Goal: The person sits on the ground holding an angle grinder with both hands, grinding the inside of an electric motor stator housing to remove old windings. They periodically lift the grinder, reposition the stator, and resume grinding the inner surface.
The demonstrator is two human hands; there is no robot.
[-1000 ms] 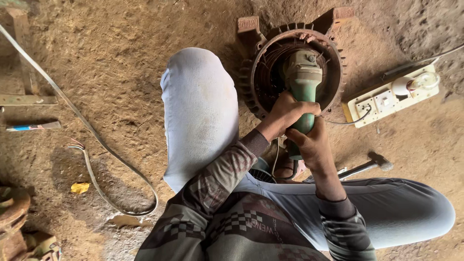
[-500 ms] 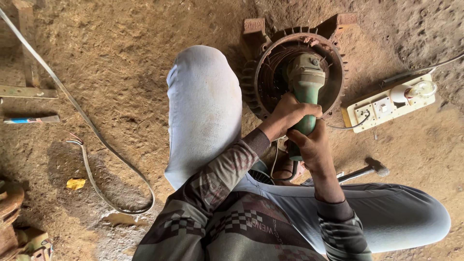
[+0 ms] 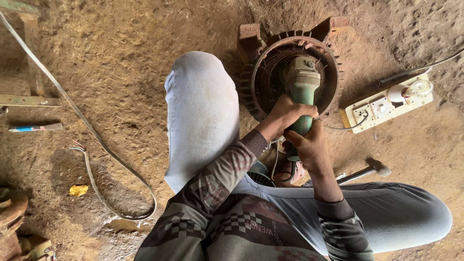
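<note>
- Round finned motor housing [image 3: 251, 87] on dirt floor [image 3: 121, 58], open face up; copper-coloured windings line its inside, grinder head sits within.
- Green angle grinder [image 3: 300, 84]: long axis runs from the person's lap away toward the housing, head pointing away.
- Left hand [image 3: 285, 113] wrapped around grinder body, nearer the head.
- Right hand [image 3: 309, 147] clasped on rear handle, just behind the left.
- Hammer [image 3: 365, 171] near right knee; switchboard [image 3: 382, 106] beside housing.
</note>
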